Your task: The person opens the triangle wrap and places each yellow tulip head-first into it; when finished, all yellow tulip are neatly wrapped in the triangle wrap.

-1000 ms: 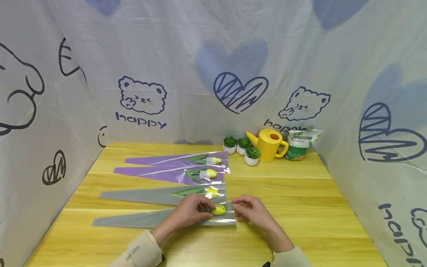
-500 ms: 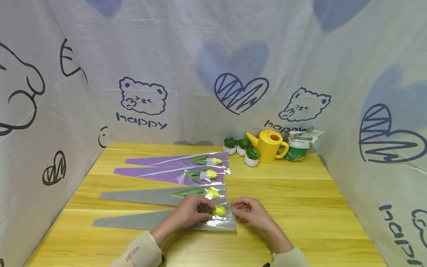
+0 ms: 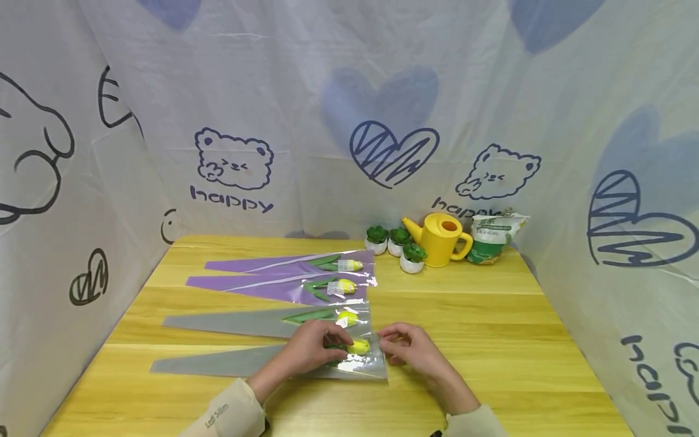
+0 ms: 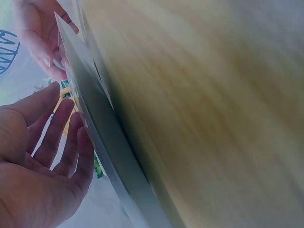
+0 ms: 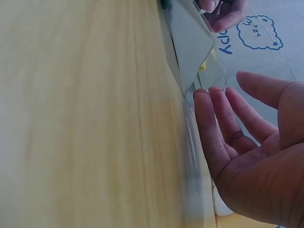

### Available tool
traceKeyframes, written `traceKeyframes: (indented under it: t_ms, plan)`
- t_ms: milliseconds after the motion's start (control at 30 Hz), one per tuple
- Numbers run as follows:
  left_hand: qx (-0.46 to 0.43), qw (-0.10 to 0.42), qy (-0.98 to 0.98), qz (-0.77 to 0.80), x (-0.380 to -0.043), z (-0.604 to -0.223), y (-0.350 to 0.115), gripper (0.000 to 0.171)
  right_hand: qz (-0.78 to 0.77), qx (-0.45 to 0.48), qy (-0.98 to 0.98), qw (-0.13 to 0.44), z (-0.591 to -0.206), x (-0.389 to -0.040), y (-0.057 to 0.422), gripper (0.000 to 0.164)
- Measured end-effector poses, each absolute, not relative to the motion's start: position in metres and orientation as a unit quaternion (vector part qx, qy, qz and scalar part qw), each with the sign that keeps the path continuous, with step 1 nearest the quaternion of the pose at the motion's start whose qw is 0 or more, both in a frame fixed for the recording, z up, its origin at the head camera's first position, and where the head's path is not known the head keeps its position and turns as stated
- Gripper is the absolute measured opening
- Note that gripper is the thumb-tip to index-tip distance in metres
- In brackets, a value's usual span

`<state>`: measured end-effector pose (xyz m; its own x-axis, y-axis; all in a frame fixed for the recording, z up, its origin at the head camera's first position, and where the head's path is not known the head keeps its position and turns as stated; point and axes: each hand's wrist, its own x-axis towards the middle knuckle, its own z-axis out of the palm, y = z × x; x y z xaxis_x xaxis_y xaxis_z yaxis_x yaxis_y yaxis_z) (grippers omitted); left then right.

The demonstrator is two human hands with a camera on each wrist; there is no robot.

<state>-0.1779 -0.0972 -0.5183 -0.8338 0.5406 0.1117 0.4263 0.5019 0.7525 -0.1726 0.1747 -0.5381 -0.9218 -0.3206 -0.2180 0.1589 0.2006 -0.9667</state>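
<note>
In the head view the nearest grey flower sleeve (image 3: 218, 360), with a clear front, lies crosswise on the table. A yellow tulip (image 3: 358, 346) inside it has its bloom towards the right end. My left hand (image 3: 314, 346) rests over the stem just left of the bloom, partly hiding it; the left wrist view shows loosely bent fingers against the sleeve, thumb apart from them. At the sleeve's wide right end is my right hand (image 3: 412, 349). Its fingertips touch the edge of the film, and in the right wrist view the thumb (image 5: 261, 88) stands away from them.
Beyond lie another grey sleeve (image 3: 229, 321) and two purple sleeves (image 3: 218, 283), each with a yellow tulip. At the back right stand small potted succulents (image 3: 413, 258), a yellow watering can (image 3: 439, 240) and a green-white bag (image 3: 491, 238). Patterned cloth surrounds the wooden table (image 3: 480, 315).
The near lower corner of the front grey sleeve's right end has shifted slightly towards me. Both hands stay in nearly the same place.
</note>
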Motion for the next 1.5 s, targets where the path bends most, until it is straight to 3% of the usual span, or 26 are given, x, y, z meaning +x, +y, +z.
traceKeyframes:
  t_ms: [1133,1300,1500]
  plan:
    - [0.275,0.064,0.865,0.415,-0.180,-0.519,-0.103,0.019,-0.636,-0.060,0.747,0.182,-0.538,-0.178,0.174,0.034]
    - [0.278,0.038,0.867,0.413,-0.183,-0.511,-0.111,0.024,-0.611,-0.076,0.775,0.143,-0.521,-0.179,0.186,0.036]
    - [0.248,-0.053,0.892,0.375,-0.191,-0.477,-0.146,0.052,-0.536,-0.101,0.838,0.028,-0.484,-0.182,0.215,0.043]
